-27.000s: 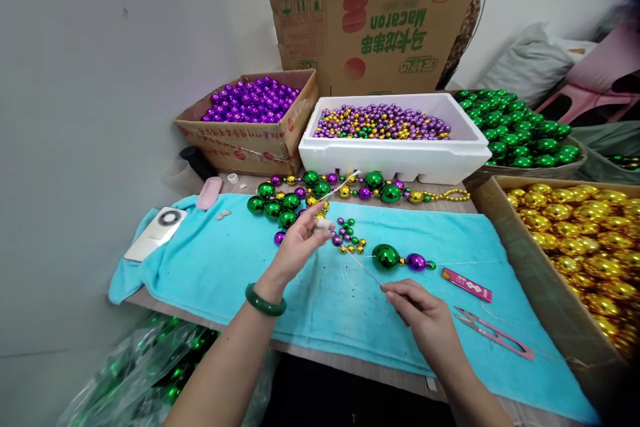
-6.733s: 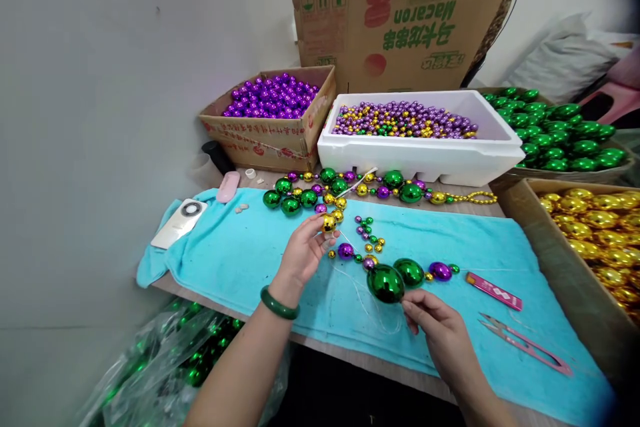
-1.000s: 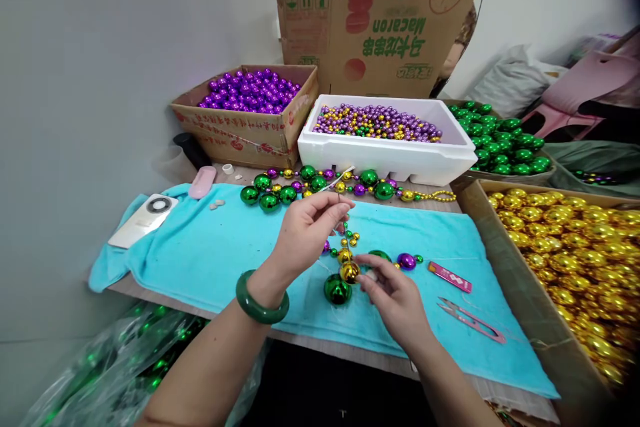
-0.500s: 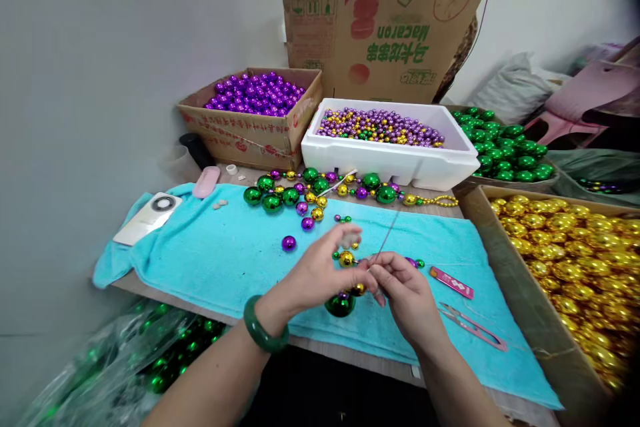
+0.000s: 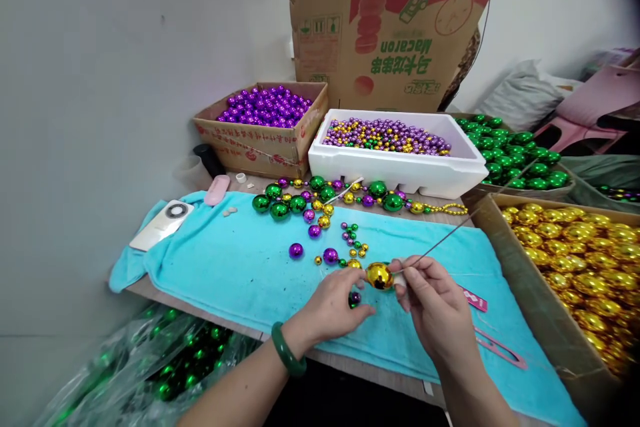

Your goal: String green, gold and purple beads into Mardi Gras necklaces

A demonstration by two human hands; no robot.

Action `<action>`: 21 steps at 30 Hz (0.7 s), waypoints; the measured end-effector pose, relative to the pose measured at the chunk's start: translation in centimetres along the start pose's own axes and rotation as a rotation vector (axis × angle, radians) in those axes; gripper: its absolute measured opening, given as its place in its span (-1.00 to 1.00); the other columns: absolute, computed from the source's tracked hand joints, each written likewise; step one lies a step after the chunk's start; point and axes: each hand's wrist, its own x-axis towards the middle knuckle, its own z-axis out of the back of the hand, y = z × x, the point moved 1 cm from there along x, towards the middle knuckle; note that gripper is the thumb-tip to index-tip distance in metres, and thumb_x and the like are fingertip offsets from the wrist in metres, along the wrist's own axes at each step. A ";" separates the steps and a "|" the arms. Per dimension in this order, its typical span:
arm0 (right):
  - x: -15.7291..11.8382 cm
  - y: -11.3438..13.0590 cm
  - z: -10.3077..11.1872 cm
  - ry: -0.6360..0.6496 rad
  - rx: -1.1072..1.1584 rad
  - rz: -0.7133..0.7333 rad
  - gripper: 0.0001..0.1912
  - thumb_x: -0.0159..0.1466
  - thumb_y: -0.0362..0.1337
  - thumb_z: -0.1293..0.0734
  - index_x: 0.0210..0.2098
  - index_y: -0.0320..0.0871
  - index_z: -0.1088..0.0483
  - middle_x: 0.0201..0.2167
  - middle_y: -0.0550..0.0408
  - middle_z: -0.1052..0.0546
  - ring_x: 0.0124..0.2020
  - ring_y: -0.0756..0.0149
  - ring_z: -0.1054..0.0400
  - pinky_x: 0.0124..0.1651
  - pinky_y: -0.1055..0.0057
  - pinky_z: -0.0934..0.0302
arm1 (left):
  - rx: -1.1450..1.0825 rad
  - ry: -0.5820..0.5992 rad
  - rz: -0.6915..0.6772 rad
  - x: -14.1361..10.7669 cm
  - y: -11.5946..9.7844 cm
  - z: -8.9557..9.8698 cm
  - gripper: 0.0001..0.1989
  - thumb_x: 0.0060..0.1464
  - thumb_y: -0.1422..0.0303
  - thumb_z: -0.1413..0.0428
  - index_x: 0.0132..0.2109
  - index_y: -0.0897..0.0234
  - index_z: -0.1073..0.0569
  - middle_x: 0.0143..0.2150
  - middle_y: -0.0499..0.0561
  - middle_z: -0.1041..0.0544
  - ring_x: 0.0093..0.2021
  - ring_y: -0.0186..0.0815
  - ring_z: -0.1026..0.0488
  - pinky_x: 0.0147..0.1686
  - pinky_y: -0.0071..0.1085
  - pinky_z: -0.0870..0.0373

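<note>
A large shiny gold bead (image 5: pixel 380 275) lies between my two hands, over the towel. My right hand (image 5: pixel 437 297) is closed in a pinch on a long thin needle (image 5: pixel 450 232), which slants up to the right from beside the bead. My left hand (image 5: pixel 335 303) has its thumb apart from its fingers, with fingertips at the bead's left side. Beneath that hand a small dark purple bead (image 5: pixel 355 297) partly shows. Just beyond the fingers lie a purple bead (image 5: pixel 331 255) and several small beads (image 5: pixel 351 233). The thread is too fine to follow.
On the blue towel (image 5: pixel 225 260) lie a beaded strand (image 5: pixel 280 211), pink snips (image 5: pixel 503 348) partly behind my right wrist, and a phone (image 5: pixel 163 225). Behind stand a purple-bead carton (image 5: pixel 250 147) and a white foam box (image 5: pixel 395 170); a gold-bead carton (image 5: pixel 540 307) flanks the right.
My hands have drawn apart and moved slightly right. The needle has swung from steep to slanting right. A large gold bead now shows between the hands, and the small beads are uncovered.
</note>
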 end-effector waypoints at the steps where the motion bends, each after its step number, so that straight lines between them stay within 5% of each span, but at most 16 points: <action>1: 0.0 0.4 0.0 -0.007 0.017 0.009 -0.86 0.13 -0.25 -0.40 -0.36 -0.15 -0.38 -0.36 0.09 -0.46 -0.56 0.51 -0.26 -0.63 0.61 -0.14 | 0.042 0.024 -0.017 -0.1 0.3 -0.2 -0.55 -0.10 0.30 -0.21 -0.01 0.22 -0.35 -0.03 0.04 -0.45 -0.02 -0.17 -0.35 0.00 -0.22 -0.27; 6: -0.1 3.1 1.0 -0.084 0.049 0.047 -0.86 0.08 -0.29 -0.42 -0.40 -0.15 -0.38 -0.43 0.10 -0.47 -0.62 0.52 -0.24 -0.67 0.61 -0.09 | 0.308 0.077 -0.036 -0.7 1.3 -0.2 -0.72 -0.03 0.44 -0.11 -0.10 0.19 -0.39 -0.11 0.01 -0.46 -0.06 -0.15 -0.35 -0.05 -0.15 -0.26; 14: -1.1 6.6 5.0 -0.232 0.022 0.164 -0.89 0.07 -0.36 -0.40 -0.39 -0.15 -0.40 -0.51 0.13 -0.41 -0.58 0.50 -0.26 -0.65 0.62 -0.13 | 0.525 -0.106 -0.025 0.1 3.5 2.4 -0.55 0.03 0.53 0.00 0.10 0.21 -0.27 -0.05 0.07 -0.45 -0.03 -0.15 -0.33 -0.01 -0.13 -0.22; 17: -1.3 6.2 5.2 -0.217 -0.035 0.112 -0.87 0.05 -0.33 -0.42 -0.40 -0.15 -0.39 -0.52 0.13 -0.42 -0.60 0.48 -0.27 -0.67 0.59 -0.13 | 0.554 -0.122 -0.017 0.2 3.0 3.1 -0.54 0.04 0.56 0.03 0.10 0.20 -0.29 -0.06 0.09 -0.43 0.02 -0.11 -0.28 0.04 -0.06 -0.17; 21: -1.3 3.1 3.4 -0.107 -0.062 -0.053 -0.81 0.04 -0.26 -0.44 -0.40 -0.16 -0.37 -0.52 0.11 -0.46 -0.62 0.46 -0.28 -0.68 0.57 -0.12 | 0.238 -0.050 -0.153 -0.1 0.1 2.3 -0.42 0.01 0.35 -0.13 0.19 0.19 -0.20 0.11 0.11 -0.33 0.15 -0.11 -0.17 0.15 -0.10 -0.10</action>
